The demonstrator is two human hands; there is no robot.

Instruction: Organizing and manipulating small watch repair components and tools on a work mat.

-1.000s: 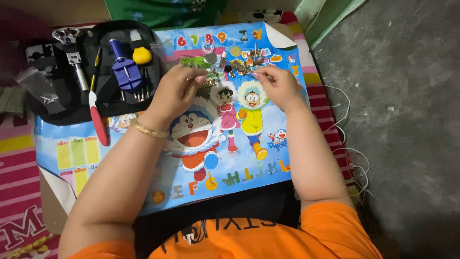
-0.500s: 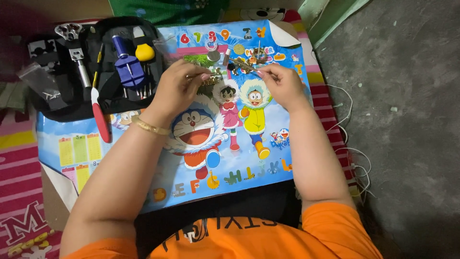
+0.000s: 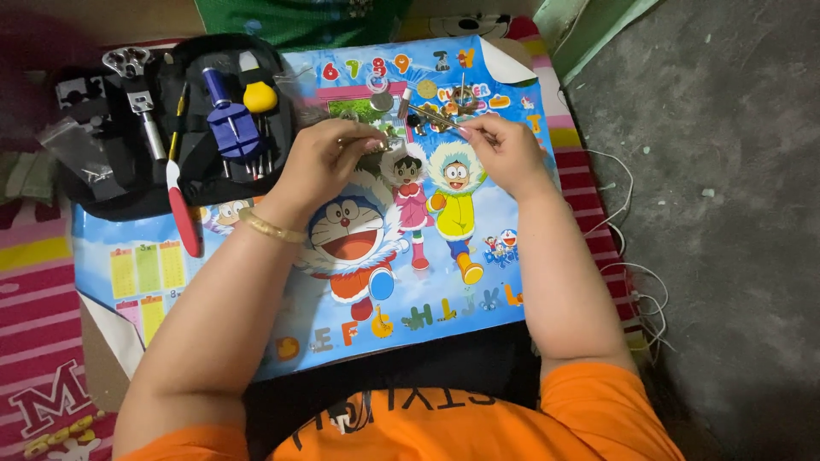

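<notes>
Since the earlier frame, we note both hands drawn a little closer together over the far middle of the cartoon poster mat [image 3: 342, 256], the right one now angling a thin metal tool toward the small parts. Item: left hand [image 3: 325, 162], fingers pinched narrow on a tiny metal part [image 3: 376, 143] that is too small for us to identify, near the mat's far edge; a gold bangle [image 3: 269, 229] sits on that wrist. Item: right hand [image 3: 504, 154], fingers closed on tweezers [image 3: 431, 115], their tips pointing toward the far left. Item: small round metal pieces [image 3: 382, 101], lying on the mat's far edge just beyond the tweezer tips. Item: black tool case [image 3: 171, 128], open at the mat's far left corner, holding a blue-handled tool [image 3: 226, 119], a yellow ball-shaped piece [image 3: 260, 96] and a silver wrench-like opener [image 3: 137, 90]. Item: red-handled knife [image 3: 184, 218], lying at the case's near edge, partly on the mat. Item: white cable [image 3: 632, 273], loose on the grey floor beside the mat's right edge.
</notes>
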